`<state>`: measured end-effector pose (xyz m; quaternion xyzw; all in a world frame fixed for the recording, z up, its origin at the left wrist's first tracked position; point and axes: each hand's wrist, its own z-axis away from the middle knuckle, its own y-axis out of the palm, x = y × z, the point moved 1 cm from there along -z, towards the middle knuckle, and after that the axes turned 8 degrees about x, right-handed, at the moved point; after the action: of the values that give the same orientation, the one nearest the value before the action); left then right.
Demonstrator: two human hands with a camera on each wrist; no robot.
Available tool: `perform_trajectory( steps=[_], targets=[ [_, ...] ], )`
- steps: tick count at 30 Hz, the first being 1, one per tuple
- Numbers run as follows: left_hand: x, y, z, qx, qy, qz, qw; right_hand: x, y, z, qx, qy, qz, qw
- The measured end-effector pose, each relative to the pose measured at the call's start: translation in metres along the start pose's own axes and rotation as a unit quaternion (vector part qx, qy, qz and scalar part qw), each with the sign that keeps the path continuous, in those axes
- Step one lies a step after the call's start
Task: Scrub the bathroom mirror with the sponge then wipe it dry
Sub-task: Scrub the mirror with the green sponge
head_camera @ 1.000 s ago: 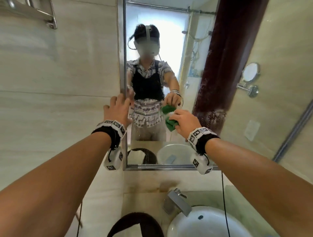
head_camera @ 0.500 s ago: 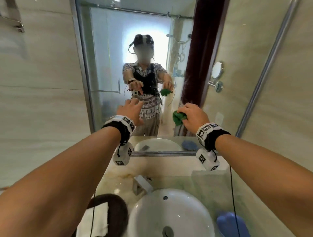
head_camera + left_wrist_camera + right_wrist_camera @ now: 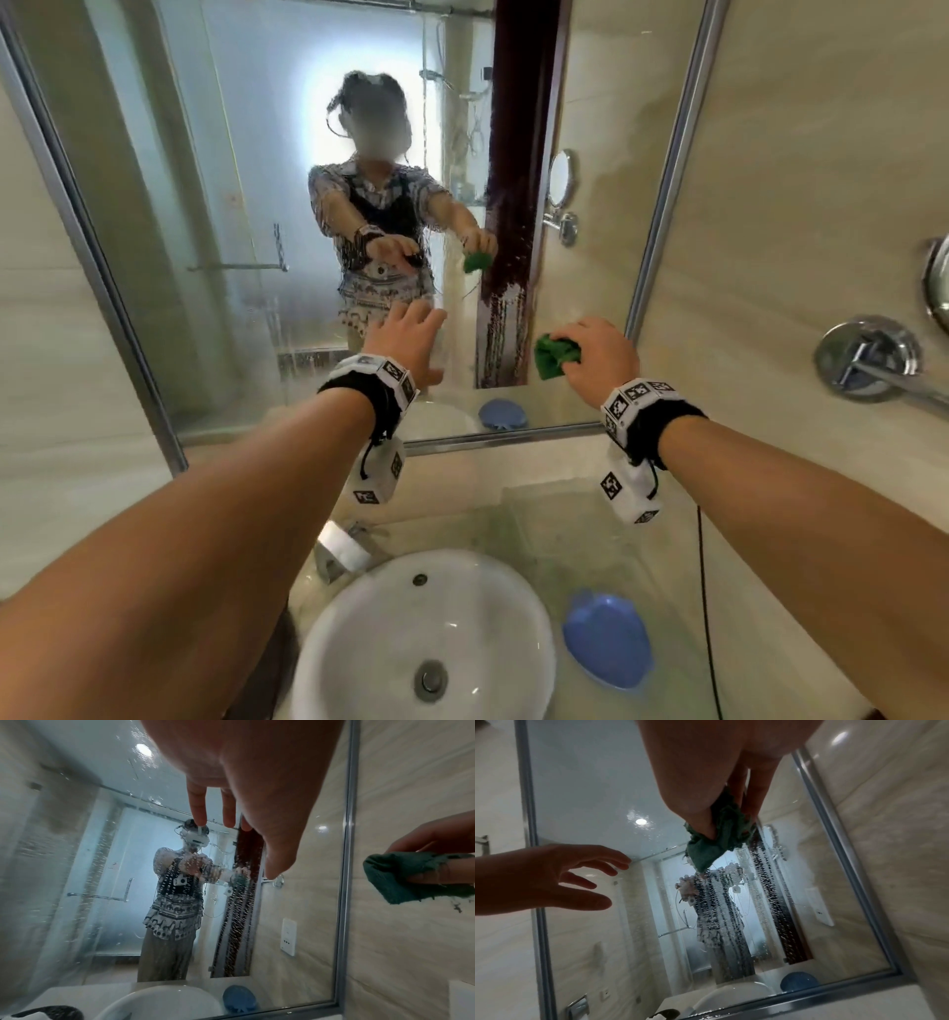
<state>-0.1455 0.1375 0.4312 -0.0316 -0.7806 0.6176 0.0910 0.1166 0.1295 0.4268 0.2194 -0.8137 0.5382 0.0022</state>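
Note:
The framed wall mirror (image 3: 215, 216) (image 3: 77, 821) (image 3: 582, 791) fills the wall ahead, its glass streaked with water drops and runs. My right hand (image 3: 590, 354) (image 3: 721, 780) (image 3: 437, 839) grips a crumpled green cloth (image 3: 554, 357) (image 3: 716, 841) (image 3: 408, 876) in front of the mirror's lower right part. My left hand (image 3: 411, 334) (image 3: 244, 780) (image 3: 559, 878) is stretched toward the lower middle of the glass with fingers spread and nothing in it. Whether either touches the glass I cannot tell.
A white basin (image 3: 369, 652) sits below on the counter with a chrome tap (image 3: 341, 552) behind it. A blue object (image 3: 608, 640) lies right of the basin. Chrome fittings (image 3: 868, 360) stick out of the right wall.
My view has swung right and pulled back, so more of the mirror shows. Both hands have shifted right along the glass; the right one now holds the cloth nearer the mirror's right frame.

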Motion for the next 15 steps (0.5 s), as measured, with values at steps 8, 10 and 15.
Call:
perform_trajectory(
  steps=[8,10,15],
  targets=[
    [-0.049,0.048,-0.083,-0.009,0.032,0.026,0.999,-0.075,0.024,-0.024,0.025,0.043,0.016,0.999],
    [-0.059,0.065,-0.101,0.000,0.032,0.030,0.999,-0.091,0.032,-0.034,0.030,0.051,0.021,0.998],
    [-0.069,0.100,-0.134,-0.005,0.029,0.020,0.999,-0.126,0.053,-0.057,0.031,0.069,0.008,0.997]
  ],
)
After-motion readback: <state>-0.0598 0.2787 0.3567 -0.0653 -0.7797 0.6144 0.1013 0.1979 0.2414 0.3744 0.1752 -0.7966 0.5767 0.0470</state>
